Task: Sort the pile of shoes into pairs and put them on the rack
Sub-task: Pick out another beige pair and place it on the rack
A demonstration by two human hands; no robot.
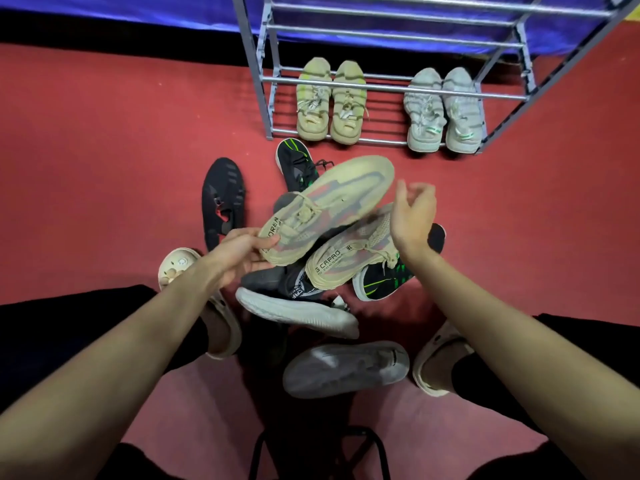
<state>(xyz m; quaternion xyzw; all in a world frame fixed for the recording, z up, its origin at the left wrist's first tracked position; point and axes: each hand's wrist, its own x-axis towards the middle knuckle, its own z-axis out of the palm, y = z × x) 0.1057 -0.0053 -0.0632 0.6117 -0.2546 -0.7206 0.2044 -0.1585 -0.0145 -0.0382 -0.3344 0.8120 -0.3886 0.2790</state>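
From the head camera I have a beige knit sneaker (322, 206) lifted off the pile, my left hand (242, 251) gripping it at the heel, toe aimed up toward the rack (381, 88). My right hand (414, 216) hovers just above its mate, a second beige sneaker (356, 254) lying on top of the heap, fingers loosely curled and holding nothing.

I judge this as the pairing step: one shoe is picked, the match not yet taken. The next move calls for the right hand to drop onto the second sneaker and lift it clear of the black-and-green shoe (384, 282) under it, then carry both to the rack.

Both beige sneakers look soft, with a faded reddish stripe along the side, laces tied and dark lettering at the collar. On the rack's bottom tier a yellowish pair (330, 102) and a pale grey pair (443, 109) already sit side by side. Black and grey shoes remain on the red floor (104, 168).
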